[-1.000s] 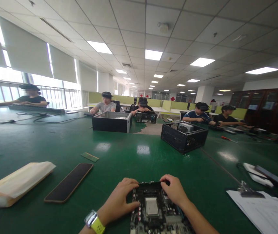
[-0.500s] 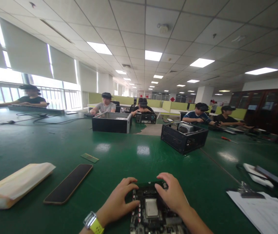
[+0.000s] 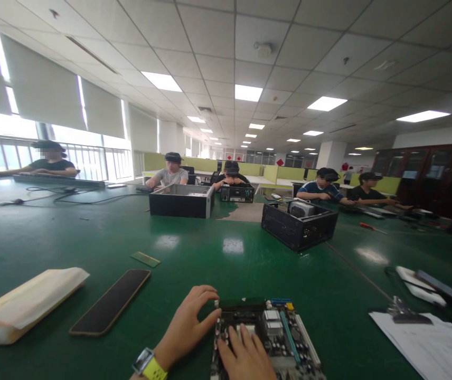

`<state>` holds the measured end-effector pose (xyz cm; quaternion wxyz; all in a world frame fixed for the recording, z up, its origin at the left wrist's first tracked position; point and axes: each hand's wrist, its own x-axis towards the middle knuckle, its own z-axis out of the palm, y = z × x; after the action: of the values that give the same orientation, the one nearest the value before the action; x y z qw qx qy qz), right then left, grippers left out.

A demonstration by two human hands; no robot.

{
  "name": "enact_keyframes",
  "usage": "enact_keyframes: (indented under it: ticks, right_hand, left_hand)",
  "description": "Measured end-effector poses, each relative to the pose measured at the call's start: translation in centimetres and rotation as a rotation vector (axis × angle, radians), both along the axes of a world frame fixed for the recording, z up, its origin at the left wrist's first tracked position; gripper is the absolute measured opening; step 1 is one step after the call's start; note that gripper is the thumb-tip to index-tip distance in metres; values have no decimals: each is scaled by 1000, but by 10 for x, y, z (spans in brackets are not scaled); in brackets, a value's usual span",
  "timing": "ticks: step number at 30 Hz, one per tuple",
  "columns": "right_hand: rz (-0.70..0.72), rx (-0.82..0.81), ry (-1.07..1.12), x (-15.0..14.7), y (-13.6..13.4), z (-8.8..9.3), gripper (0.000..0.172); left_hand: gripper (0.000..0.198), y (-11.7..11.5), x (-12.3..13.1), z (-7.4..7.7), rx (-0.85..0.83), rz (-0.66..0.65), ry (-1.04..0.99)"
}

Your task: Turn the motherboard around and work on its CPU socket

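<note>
A motherboard (image 3: 285,338) lies flat on the green table in front of me. At its far left corner my left hand (image 3: 188,322), with a yellow-strapped watch (image 3: 149,364) on the wrist, grips the edge between thumb and curled fingers. Over the board's left half lies my right hand (image 3: 247,356), fingers extended and a little apart, fingertips at the processor (image 3: 245,330) area. That hand partly covers the processor, so what its fingertips touch is hidden. White, blue and teal slots line the board's right side.
To the left are a phone (image 3: 111,302), a wrapped packet (image 3: 31,303) and a green memory stick (image 3: 146,259). A clipboard (image 3: 420,338) lies right. Farther off stand open computer cases (image 3: 299,224) (image 3: 180,203), a red screwdriver (image 3: 372,228) and several seated people.
My right hand has moved from the board's far edge down and left over the processor, uncovering the slots on the right. My left hand stays at the left edge.
</note>
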<state>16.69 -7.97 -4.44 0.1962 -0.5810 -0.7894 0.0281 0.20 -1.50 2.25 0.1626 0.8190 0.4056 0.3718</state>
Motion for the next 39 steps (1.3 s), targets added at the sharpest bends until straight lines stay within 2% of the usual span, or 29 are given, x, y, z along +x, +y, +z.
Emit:
enact_keyframes:
  ticks: [9,12,16,19,21,26,30,34,39]
  right_hand:
    - [23,-11,79,-2,0,4,38]
    - [62,-67,55,4,4,14,37]
    - [145,-143,61,34,18,42,65]
    - [28,-177,70,67,37,56,61]
    - [-95,-171,71,89,53,56,58]
    - [-425,-91,-12,138,89,40,58]
    - [-637,-27,-64,166,102,28,53]
    - [-665,-5,-70,176,100,27,49]
    - [-593,15,-62,158,86,47,44]
  left_hand:
    - [18,1,0,0,16,18,2]
    - [20,3,-2,-2,22,33,4]
    - [21,5,-5,-6,37,62,2]
    - [22,5,-6,-6,37,72,4]
    - [23,3,-7,-5,28,77,6]
    - [22,1,-7,-2,16,97,12]
    - [22,0,-7,-1,11,94,20]
    - [20,-1,-6,0,5,93,24]
    - [20,-2,-4,2,4,86,30]
